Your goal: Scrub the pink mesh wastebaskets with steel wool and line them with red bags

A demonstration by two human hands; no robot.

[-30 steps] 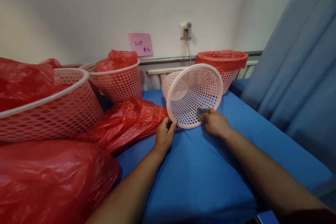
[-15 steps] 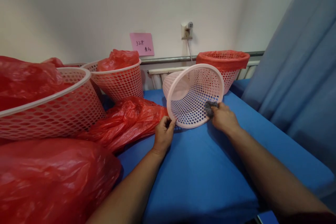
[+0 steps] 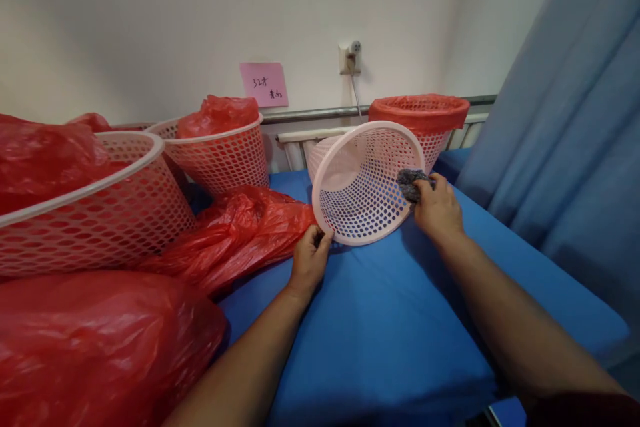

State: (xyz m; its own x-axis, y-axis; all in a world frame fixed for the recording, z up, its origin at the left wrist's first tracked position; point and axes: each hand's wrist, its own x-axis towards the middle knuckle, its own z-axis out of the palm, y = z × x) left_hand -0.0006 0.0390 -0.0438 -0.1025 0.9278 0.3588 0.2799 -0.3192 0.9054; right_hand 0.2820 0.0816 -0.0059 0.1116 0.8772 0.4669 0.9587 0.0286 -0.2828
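Note:
A pink perforated plastic basket (image 3: 367, 193) lies tipped on its side on the blue-covered bed (image 3: 380, 333), its mouth facing me. My left hand (image 3: 310, 257) pinches the lower left of its rim. In my right hand (image 3: 440, 210) is a crumpled grey cloth (image 3: 413, 183), pressed against the right side of the rim and the inner wall. A loose red plastic bag (image 3: 240, 230) lies just left of the basket, close to my left hand.
Several baskets with red bags, including a large one (image 3: 100, 207) and a smaller one (image 3: 225, 160), stand on the left. A red-lined basket (image 3: 420, 120) is behind. A full-looking red bag (image 3: 110, 340) sits front left. A blue curtain (image 3: 560, 147) hangs right; a wall socket (image 3: 349, 60) is at the back.
My right hand has moved the grey cloth upward along the right side of the basket's rim. My left hand keeps its hold, and the basket has barely moved.

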